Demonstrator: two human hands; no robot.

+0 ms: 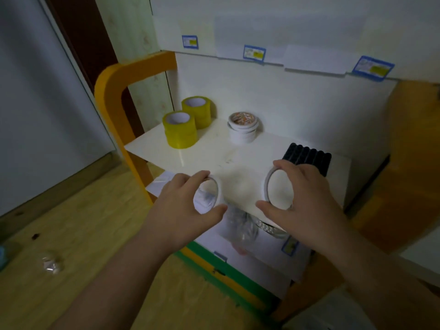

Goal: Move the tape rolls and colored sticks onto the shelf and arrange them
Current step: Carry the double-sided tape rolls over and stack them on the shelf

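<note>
A white shelf (238,160) in an orange frame (112,96) already carries two stacks of yellow tape (182,129), a stack of white rolls (242,129) and a row of dark sticks (307,158). At its front edge a person's left hand (183,206) and right hand (307,194) each pinch a thin white tape roll, left roll (220,189) and right roll (267,186), between thumb and fingers. Placing them well likely means tipping each ring flat and stacking it squarely on the white pile.

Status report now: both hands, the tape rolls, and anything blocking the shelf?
Left hand and right hand each grip one white tape roll, at shelf front edge. Yellow rolls and white stack already shelved. Middle of shelf free.
</note>
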